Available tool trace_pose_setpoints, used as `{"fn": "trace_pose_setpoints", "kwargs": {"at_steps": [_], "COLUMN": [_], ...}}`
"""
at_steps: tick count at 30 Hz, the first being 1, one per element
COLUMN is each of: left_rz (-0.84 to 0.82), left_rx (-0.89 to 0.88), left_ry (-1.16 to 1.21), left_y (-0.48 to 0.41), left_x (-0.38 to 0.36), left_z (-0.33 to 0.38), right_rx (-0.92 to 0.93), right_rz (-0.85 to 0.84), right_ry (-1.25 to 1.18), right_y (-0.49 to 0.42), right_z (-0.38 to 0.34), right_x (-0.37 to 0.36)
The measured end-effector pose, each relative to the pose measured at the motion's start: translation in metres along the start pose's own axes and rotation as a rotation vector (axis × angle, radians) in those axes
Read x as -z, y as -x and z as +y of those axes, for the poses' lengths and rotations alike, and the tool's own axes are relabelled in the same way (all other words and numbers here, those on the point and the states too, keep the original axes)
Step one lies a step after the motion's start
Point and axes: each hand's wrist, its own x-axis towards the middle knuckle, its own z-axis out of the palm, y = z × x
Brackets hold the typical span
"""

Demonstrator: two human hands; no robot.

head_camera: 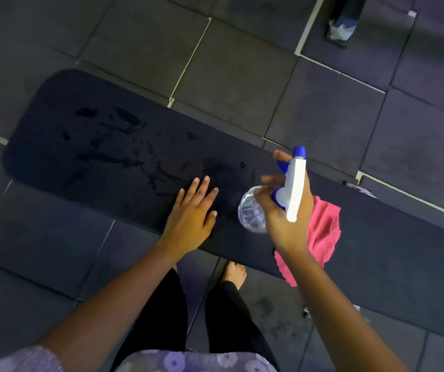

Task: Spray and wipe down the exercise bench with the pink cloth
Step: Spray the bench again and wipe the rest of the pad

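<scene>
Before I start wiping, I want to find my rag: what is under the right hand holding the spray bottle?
The pink cloth lies on the black bench pad beneath the right hand and spray bottle. The forearm covers the cloth's left part, so its full spread is hidden.

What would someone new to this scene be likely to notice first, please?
Probably the spray bottle with its white and blue head, gripped in the right hand over the black bench. Next, the pink cloth lying on the bench beneath that hand, then the wet streaks towards the bench's left end.
</scene>
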Motion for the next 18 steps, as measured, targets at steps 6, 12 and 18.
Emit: {"fn": "trace_pose_setpoints", "kwargs": {"at_steps": [6,12,18], "left_rz": [-0.003,0.021,0.018], "left_rx": [-0.076,-0.059,-0.068], "left_ry": [-0.082,-0.127,-0.133], "left_y": [-0.008,-0.008,-0.008], "left_x": [-0.007,-0.019,-0.018], "left_z": [0.01,0.013,0.012], "right_rx": [0.069,0.119,0.129], "right_rz": [0.155,0.109,0.073], "right_ry": [0.046,0.073,0.148], "right_y": [-0.022,-0.011,-0.001], "right_z": [0.024,0.04,0.057], "right_x": [0.009,0.014,0.02]}}
